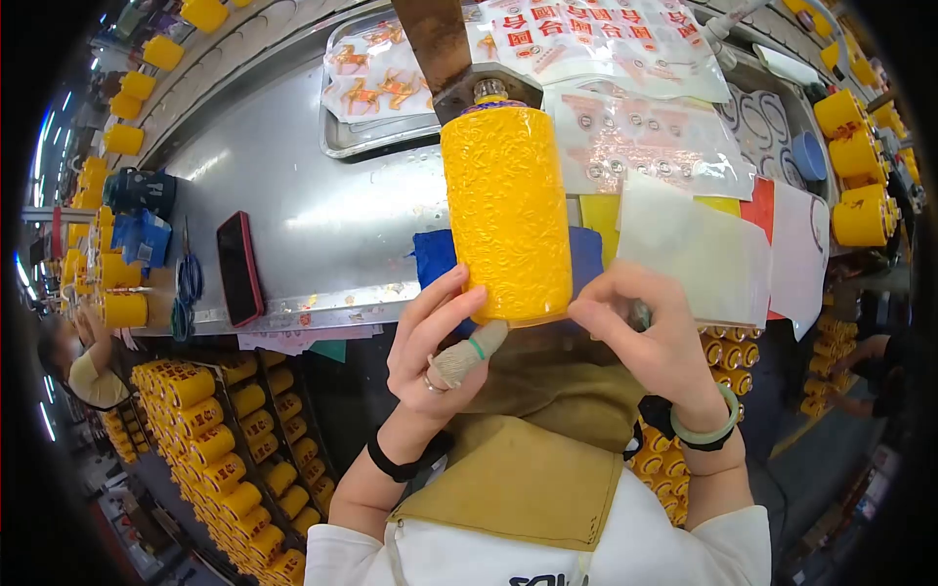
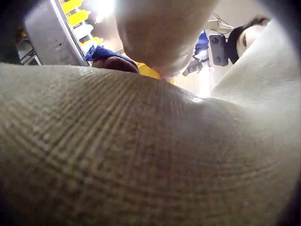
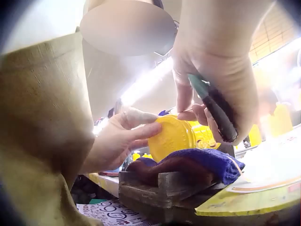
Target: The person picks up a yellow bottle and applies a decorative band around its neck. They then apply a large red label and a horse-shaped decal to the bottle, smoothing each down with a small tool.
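A yellow bottle (image 1: 508, 205) with an embossed surface lies on its side, its base toward the person and its clear stopper end at a metal bracket (image 1: 435, 44). My left hand (image 1: 427, 342) grips the base end, fingers along the side and the covered thumb (image 1: 459, 366) at the bottom rim. At the right of that rim, my right hand (image 1: 655, 337) touches the bottle with thumb and forefinger together. Its other fingers curl round a dark tool with a green end (image 3: 214, 108). Beneath the bottle is a blue cloth (image 3: 230, 169) on a wooden support (image 3: 146, 188).
A metal tray (image 1: 381, 142) with horse decals stands behind the bottle. Printed sheets (image 1: 635, 137) and pale paper (image 1: 689, 249) lie to the right. A phone (image 1: 240, 269) and blue-handled scissors (image 1: 186, 288) lie left. Racks of yellow bottles (image 1: 220, 449) stand below the table.
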Demonstrator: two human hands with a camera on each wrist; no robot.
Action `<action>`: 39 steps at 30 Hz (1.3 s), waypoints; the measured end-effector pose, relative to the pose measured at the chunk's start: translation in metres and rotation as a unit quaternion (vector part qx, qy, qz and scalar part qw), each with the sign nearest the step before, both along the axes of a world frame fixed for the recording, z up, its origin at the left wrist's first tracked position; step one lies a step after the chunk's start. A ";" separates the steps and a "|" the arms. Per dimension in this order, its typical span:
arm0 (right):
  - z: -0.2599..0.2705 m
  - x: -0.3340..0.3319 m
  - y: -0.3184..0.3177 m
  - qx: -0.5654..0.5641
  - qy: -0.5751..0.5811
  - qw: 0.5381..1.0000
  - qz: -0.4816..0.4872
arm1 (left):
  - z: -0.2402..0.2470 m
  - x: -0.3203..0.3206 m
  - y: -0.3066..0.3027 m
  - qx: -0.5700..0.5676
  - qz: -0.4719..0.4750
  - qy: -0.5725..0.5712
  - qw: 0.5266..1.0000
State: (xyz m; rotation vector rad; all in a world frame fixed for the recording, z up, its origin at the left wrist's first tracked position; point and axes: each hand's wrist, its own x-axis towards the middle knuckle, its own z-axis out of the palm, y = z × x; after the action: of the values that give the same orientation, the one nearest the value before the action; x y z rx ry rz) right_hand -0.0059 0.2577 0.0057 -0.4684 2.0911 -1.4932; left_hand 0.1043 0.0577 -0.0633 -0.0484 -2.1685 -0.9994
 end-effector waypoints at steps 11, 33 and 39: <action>0.000 -0.001 0.001 0.002 0.015 1.000 -0.004 | -0.002 -0.010 0.001 -0.044 -0.028 0.066 0.996; 0.001 -0.002 0.000 -0.003 0.027 0.999 0.019 | -0.004 -0.001 0.006 0.144 0.007 0.005 0.990; -0.001 -0.003 0.003 0.006 0.013 1.000 0.010 | 0.011 -0.004 0.009 -0.109 0.032 0.051 0.992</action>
State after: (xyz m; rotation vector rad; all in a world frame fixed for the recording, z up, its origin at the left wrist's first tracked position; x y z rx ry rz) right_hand -0.0092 0.2611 0.0043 -0.5054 2.1086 -1.4691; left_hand 0.1004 0.0662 -0.0523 -0.1288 -2.1627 -0.7052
